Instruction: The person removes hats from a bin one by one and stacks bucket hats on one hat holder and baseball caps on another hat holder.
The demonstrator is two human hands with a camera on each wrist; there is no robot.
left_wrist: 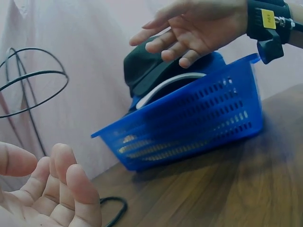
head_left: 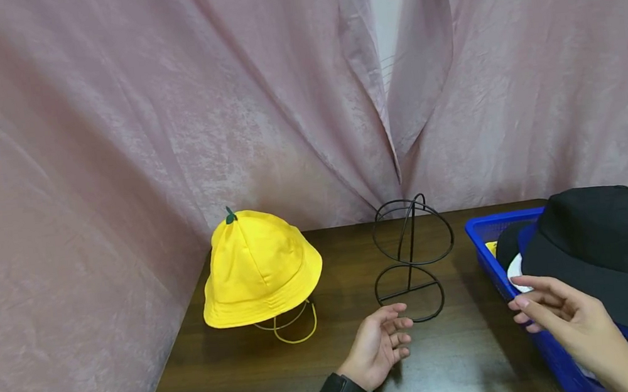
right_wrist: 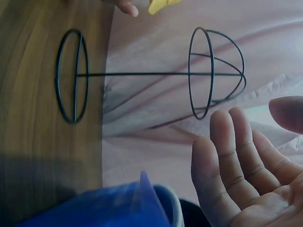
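A black wire hat stand (head_left: 410, 256) stands bare at the middle of the dark wooden table (head_left: 263, 377); it also shows in the right wrist view (right_wrist: 142, 74). My left hand (head_left: 382, 343) hovers open just in front of the stand's ring base, palm up, holding nothing. My right hand (head_left: 558, 314) is open over the near rim of a blue plastic basket (head_left: 487, 255), close to a black hat (head_left: 609, 249) lying on top of it. A yellow bucket hat (head_left: 258, 267) with a green stem sits on a stand at the left.
The blue basket (left_wrist: 189, 127) holds further hats, one with a white edge (left_wrist: 165, 85), under the black hat (left_wrist: 151, 66). Pink curtains (head_left: 169, 109) hang close behind the table. Bare tabletop lies between the yellow hat and the wire stand.
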